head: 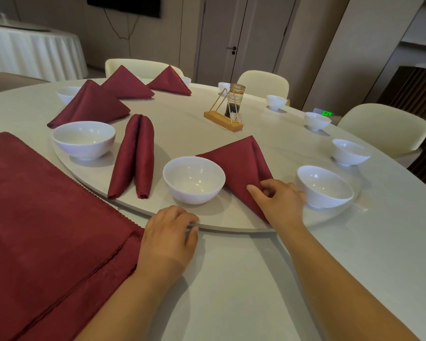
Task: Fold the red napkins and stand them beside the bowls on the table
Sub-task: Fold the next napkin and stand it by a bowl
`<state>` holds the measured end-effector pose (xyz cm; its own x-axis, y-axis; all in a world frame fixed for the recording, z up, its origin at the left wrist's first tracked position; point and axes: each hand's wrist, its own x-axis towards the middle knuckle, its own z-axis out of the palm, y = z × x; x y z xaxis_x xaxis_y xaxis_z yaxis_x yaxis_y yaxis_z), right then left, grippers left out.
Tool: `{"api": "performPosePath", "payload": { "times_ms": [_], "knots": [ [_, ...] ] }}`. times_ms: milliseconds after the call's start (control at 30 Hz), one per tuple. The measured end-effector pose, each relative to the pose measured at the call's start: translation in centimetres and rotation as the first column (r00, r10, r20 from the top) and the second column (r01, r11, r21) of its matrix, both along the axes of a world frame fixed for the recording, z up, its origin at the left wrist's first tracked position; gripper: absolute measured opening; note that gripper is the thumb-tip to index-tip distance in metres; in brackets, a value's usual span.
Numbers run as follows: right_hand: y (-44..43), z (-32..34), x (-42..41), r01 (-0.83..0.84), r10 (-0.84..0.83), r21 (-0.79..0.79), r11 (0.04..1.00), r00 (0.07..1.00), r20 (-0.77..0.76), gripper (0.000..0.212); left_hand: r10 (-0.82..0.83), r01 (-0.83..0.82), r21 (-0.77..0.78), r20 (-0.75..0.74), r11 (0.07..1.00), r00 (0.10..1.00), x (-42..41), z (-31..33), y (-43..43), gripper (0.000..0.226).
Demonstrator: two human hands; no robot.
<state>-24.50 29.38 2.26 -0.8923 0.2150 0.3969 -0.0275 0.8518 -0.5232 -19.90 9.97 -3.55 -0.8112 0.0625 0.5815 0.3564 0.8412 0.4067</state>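
Red napkin point(239, 163), the one being handled: where is it?

– On the turntable point(231, 227), folded to a triangle with its point toward the far side. It sits between the middle bowl point(193, 179) and the right bowl point(325, 187), just beside the middle one.

– And the hands?

– The right hand point(278, 200) grips that napkin's near corner, fingers curled into the cloth, just left of the right bowl. The left hand point(169, 232) pinches the turntable's near rim, fingers on top and thumb at the edge.

– Any other napkins?

– A long napkin point(133, 156), folded into two narrow lobes, lies between the left bowl point(84, 139) and the middle bowl. Three triangular napkins point(91, 104) are close together at the far left. At the near left, flat red cloths point(47, 217) lie stacked on the table point(231, 279), beside the left hand.

– What else?

– A wooden stand point(223, 118) with a gold wire triangle, and a glass jar point(234, 99) just behind it, near the turntable's middle. Small white bowls point(351, 152) line the right edge, with pale chairs point(384, 126) beyond.
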Motion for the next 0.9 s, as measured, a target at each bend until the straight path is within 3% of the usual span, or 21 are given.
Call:
{"api": "performPosePath", "payload": {
  "times_ms": [167,333,500,733,900],
  "knots": [
    [1.8,-0.1,0.5,-0.047,0.003,-0.243,0.969,0.984,-0.176,0.015,-0.002,0.002,0.002,0.014,1.000,1.000,0.0,0.0,0.0,0.034],
    [3.4,-0.1,-0.3,0.065,-0.055,-0.100,0.993,0.994,0.094,0.037,-0.010,0.010,0.012,0.030,1.000,1.000,0.1,0.1,0.0,0.035],
    [3.0,-0.8,-1.0,0.098,-0.103,0.038,0.995,0.976,0.192,0.028,-0.020,0.019,0.020,0.028,1.000,0.999,0.2,0.1,0.0,0.034],
    [2.6,-0.9,0.6,0.128,-0.130,0.058,0.990,0.991,0.027,0.034,-0.034,0.030,0.075,0.056,0.997,0.998,0.1,0.2,0.0,0.036],
    [1.0,-2.0,3.4,-0.062,0.020,-0.152,0.986,0.966,-0.259,0.023,-0.056,0.048,0.129,0.066,0.991,0.996,0.1,0.1,-0.1,0.034]
  ]
}}
